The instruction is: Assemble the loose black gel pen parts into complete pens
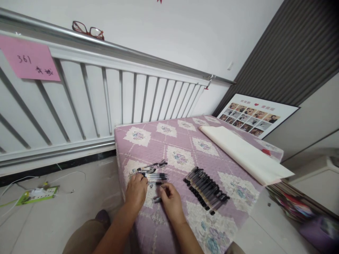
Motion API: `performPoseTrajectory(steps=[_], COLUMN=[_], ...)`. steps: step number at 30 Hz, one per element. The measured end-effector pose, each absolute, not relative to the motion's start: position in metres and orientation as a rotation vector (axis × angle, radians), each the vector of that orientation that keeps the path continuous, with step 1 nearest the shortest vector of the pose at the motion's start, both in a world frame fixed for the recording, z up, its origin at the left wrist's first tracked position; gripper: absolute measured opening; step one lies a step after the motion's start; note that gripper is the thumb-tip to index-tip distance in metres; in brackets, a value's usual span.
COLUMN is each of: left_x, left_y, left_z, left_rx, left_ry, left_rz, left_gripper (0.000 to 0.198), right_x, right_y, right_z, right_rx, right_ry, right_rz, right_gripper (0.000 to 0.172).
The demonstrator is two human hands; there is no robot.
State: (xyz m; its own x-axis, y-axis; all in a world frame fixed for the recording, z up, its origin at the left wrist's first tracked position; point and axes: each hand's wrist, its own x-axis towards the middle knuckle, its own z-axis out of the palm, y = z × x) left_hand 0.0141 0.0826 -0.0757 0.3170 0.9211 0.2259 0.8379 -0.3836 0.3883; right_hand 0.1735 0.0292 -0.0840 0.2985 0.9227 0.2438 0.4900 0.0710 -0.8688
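Head view. Landmark: the pen row (pixel 208 192), slim dark and tan barrels laid side by side, their black ends roughly aligned.

Just left of the row lie loose pens (pixel 156 175), thin and smooth, some with clear barrels. The left hand (pixel 137 188) is half-curled, fingertips down at their near ends; whether it grips one cannot be told. The right hand (pixel 171 198), between loose pens and row, has thumb and fingers bent close together; any hold is hidden. A small grey piece (pixel 157 199) lies just beside it.

All rest on a lilac cloth cover (pixel 156 141), quilted, with pale floral diamonds. Beyond the row, to the right, lies a cream sheet (pixel 238 151), smooth, with one rolled edge; farther beyond, a tilted, dark-edged board (pixel 254 113) contains rows of photographs. Well left of the row, a ribbed white radiator (pixel 127 98) stands beyond a green-edged power strip (pixel 38 195) bearing white plugs.
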Motion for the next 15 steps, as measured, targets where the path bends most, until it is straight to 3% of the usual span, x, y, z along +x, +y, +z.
performPoseTrajectory(steps=[5, 11, 15], left_x=[0.013, 0.011, 0.016], left_y=[0.083, 0.078, 0.072], left_z=[-0.081, -0.085, -0.092], left_rx=[2.299, 2.080, 1.891], left_ry=[1.610, 1.391, 1.246], left_rz=[0.703, 0.935, 1.074], left_gripper=[0.009, 0.012, 0.015], right_x=[0.191, 0.190, 0.187], right_y=[0.024, 0.022, 0.021], right_z=[-0.093, -0.086, -0.081], right_rx=[-1.459, -1.411, -1.383], right_ry=[-0.906, -0.782, -0.739], right_rz=[0.607, 0.688, 0.777], right_gripper=[0.020, 0.022, 0.037])
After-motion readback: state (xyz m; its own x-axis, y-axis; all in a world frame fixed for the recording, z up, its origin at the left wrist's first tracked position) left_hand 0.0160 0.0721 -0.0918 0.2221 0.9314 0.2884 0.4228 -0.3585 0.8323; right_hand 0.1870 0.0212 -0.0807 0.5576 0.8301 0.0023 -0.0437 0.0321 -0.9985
